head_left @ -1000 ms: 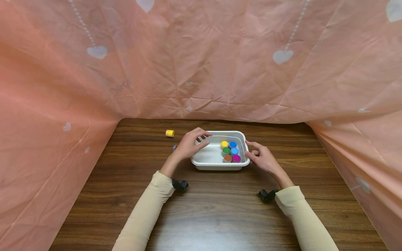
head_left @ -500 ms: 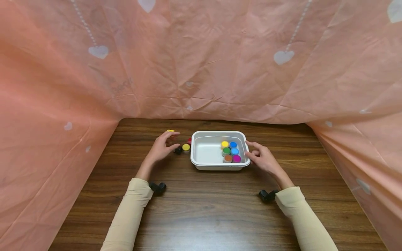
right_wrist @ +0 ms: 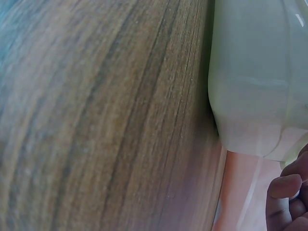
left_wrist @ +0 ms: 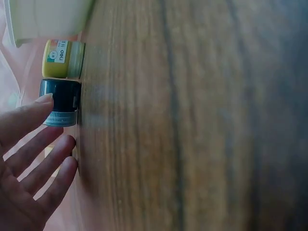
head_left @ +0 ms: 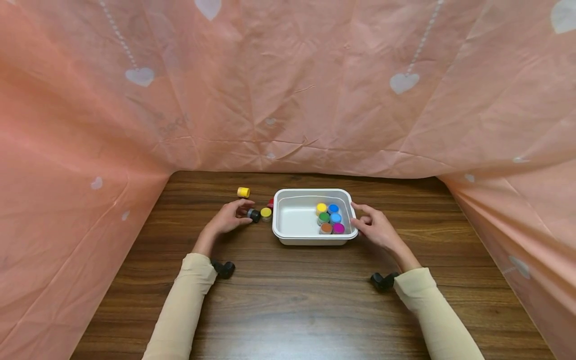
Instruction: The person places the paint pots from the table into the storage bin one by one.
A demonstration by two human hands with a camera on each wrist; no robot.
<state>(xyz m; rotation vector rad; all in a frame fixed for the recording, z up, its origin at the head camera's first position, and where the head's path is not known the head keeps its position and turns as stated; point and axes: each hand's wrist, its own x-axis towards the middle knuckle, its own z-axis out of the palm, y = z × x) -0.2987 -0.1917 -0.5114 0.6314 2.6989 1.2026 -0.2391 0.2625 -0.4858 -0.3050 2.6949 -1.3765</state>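
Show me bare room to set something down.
Free: the left half of the white tray, beside the six jars; the tabletop between the forearms, and right of the right hand. Crowded: between the left hand and tray, with a dark jar, yellow jar and something red.

Pink cloth (head_left: 288, 90) w/ wht hearts (head_left: 404, 82), back & sides; brn tbl (head_left: 288, 290), glare (head_left: 288, 335).

The left hand (head_left: 227, 218) is hovering left of the white tray (head_left: 315, 241), its thumb standing apart from its loosely bending fingers. The right hand (head_left: 377, 226) is holding the tray's right rim with thumb and index finger, the others curling inward. The left forearm (head_left: 180, 305) and right forearm (head_left: 436, 311), both pale-sleeved, are slanting inward from the tray's near side.
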